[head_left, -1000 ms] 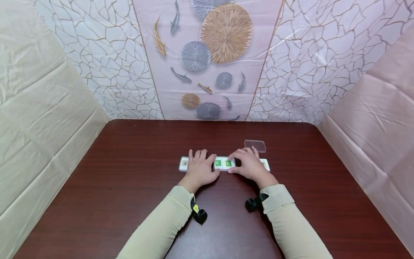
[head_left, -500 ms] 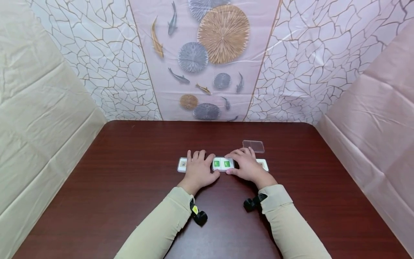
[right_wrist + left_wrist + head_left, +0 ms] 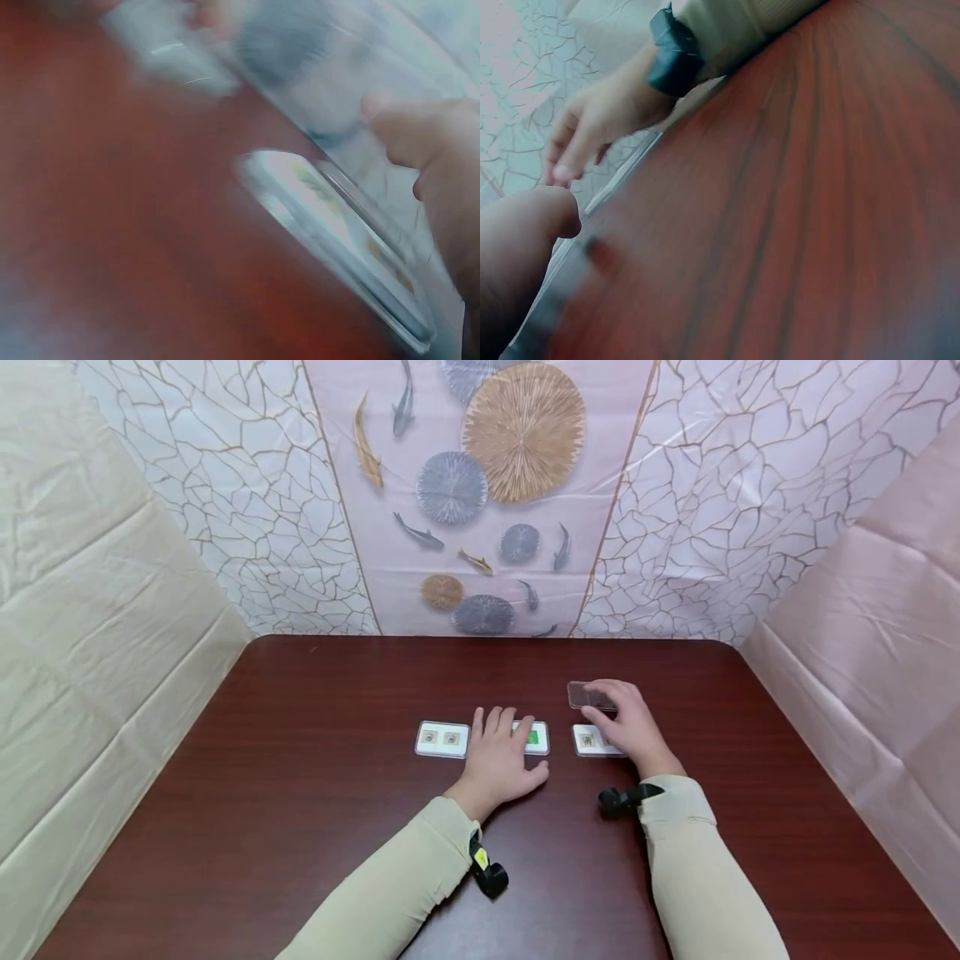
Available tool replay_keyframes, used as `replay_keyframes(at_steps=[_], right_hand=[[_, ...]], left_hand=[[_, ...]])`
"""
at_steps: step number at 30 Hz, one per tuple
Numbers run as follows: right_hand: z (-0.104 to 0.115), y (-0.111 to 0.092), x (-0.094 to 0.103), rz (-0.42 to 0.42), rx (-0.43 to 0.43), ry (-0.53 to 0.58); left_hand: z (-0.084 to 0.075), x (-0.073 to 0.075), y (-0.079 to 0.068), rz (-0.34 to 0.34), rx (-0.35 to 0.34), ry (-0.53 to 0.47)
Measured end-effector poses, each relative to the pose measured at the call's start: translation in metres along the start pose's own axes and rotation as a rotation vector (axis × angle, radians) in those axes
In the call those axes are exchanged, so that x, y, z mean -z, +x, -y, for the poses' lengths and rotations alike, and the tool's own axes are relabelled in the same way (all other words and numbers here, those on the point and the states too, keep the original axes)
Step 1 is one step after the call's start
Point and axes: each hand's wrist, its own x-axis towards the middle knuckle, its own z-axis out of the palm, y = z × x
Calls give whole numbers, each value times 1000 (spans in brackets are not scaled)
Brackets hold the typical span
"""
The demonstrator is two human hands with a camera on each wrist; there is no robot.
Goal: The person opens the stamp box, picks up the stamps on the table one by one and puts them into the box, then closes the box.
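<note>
In the head view my left hand (image 3: 498,766) lies with its fingers over the middle case (image 3: 542,748), a clear flat case with a white insert and green stamp-like squares, partly hidden by the hand. My right hand (image 3: 628,722) is above the right-hand case (image 3: 588,741), thumb and fingers apart. Its fingertips overlap a clear plastic lid (image 3: 576,694) behind that case; whether they touch it I cannot tell. The right wrist view is blurred but shows a white-filled case (image 3: 330,217) below my right hand. Neither hand grips anything visibly.
A similar case (image 3: 441,739) with two small brownish squares lies left of my left hand. All of these sit on a dark reddish-brown table (image 3: 315,827). Patterned cloth (image 3: 480,527) hangs behind the table, and plain cloth stands at both sides.
My right hand has left the middle case and moved right and forward toward the clear lid. My left hand has slid right onto the middle case, uncovering the left case.
</note>
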Motion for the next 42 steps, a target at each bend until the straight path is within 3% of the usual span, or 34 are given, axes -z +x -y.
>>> replay_keyframes(at_steps=[6, 11, 15, 22, 27, 31, 42], right_hand=[[-30, 0, 10, 33, -124, -9], [-34, 4, 15, 143, -212, -80], [-32, 4, 16, 162, -243, -95], [-33, -1, 15, 92, -218, -7], [-31, -10, 18, 99, -204, 83], [-27, -21, 21, 92, -147, 133], [-17, -47, 22, 85, 2, 107]], left_hand=[[-15, -4, 7, -4, -4, -7], [-26, -5, 11, 7, -2, -12], [-31, -6, 12, 20, 2, -2], [-32, -6, 10, 23, 1, -12], [-29, -6, 9, 19, 0, -10], [-29, -6, 10, 17, -3, -6], [-30, -7, 10, 0, -25, -32]])
